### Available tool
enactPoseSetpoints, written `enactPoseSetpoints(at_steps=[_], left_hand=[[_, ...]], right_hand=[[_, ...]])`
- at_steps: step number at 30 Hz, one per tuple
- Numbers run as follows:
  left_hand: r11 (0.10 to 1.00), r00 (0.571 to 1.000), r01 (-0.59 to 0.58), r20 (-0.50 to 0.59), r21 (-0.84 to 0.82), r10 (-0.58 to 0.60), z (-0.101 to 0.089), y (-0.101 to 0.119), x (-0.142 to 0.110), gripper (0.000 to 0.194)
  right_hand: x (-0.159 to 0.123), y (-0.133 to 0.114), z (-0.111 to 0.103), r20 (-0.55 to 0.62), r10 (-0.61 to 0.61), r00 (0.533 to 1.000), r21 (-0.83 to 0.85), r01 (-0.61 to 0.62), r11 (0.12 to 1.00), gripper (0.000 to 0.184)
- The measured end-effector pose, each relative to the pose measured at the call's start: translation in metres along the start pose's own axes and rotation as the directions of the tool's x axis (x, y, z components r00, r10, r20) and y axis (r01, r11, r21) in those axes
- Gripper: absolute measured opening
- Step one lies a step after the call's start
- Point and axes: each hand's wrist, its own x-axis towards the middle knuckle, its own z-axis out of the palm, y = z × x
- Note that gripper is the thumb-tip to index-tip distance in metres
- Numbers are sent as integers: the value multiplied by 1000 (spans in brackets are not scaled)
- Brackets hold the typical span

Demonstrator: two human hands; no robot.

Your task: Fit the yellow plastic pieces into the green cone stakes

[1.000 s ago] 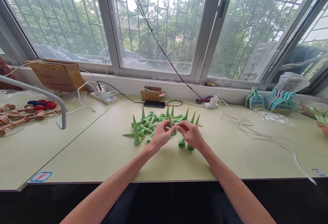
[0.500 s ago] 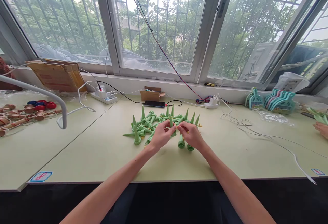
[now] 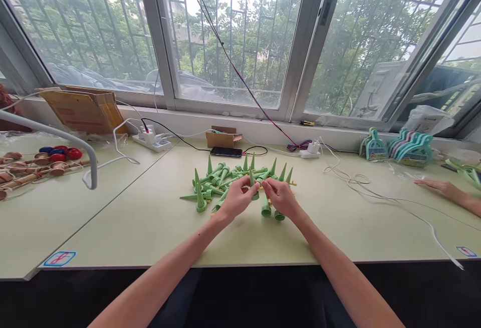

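over on the l we've a loose pile of pale-green plastic cones (image 3: 224, 174); next, our l hand (image 3: 239, 199), fingers clamped round one tip-up pale-green plastic cone (image 3: 251, 178) at the pile's near side; then our r hand (image 3: 281, 198), fingertips pinched together beside it, can't tell on what. we'd prob do best w/ a firm l grip, r fingertips pressing gently, straight-on.

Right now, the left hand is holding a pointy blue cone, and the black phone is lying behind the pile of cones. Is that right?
Not quite: the cone is green, not blue. The head view shows it. The left hand is holding it, and the black phone does lie behind the pile of cones.
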Motion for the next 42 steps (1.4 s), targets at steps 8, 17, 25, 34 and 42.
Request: enactPoseSetpoints(at_steps=[8, 17, 25, 34, 42], left_hand=[[1000, 999, -9, -36, 18, 10, 0, 1, 1, 33], [1000, 999, -16, -36, 23, 17, 0, -2, 2, 37], [999, 999, -11, -37, 41, 12, 0, 0, 1, 38], [999, 999, -7, -31, 44, 8, 0, -1, 1, 38], [1000, 999, -2, -49, 19, 3, -1, -1, 2, 37]], right_hand=[[-1, -4, -2, 38, -36, 999, 57, 33, 998, 23], [-1, -1, 0, 32, -42, 999, 35, 41, 999, 24], [0, 1, -1, 30, -24, 999, 20, 24, 1000, 31], [0, -2, -2, 13, -14, 1000, -1, 14, 1000, 37], [0, -4, -2, 52, -43, 998, 57, 40, 998, 22]])
